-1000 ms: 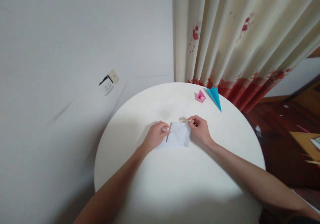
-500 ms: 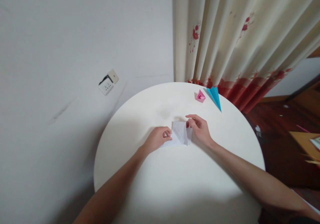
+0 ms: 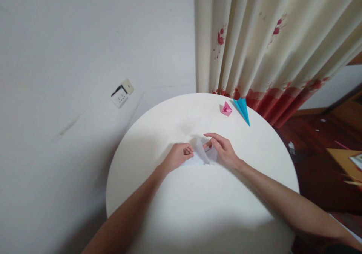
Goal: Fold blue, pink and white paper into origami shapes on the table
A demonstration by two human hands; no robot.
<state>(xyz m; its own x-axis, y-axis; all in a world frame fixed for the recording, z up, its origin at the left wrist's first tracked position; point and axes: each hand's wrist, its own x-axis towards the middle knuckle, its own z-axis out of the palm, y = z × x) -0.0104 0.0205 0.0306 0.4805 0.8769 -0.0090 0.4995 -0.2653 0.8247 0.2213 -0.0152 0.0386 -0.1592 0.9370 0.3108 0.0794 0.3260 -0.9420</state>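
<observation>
On my feed both forearms cross the round white table (image 3: 198,216); left hand (image 3: 178,156) curled, fingertips pinching the left edge of the white paper (image 3: 202,155), right hand (image 3: 222,150) half closed, fingers pressing its right side. Paper sits mid-table between the hands, one flap standing up. Farther back: pink folded piece (image 3: 226,109) just beside a blue paper plane (image 3: 243,110), curtain (image 3: 268,39) behind, wall socket (image 3: 122,93) to the left.
</observation>
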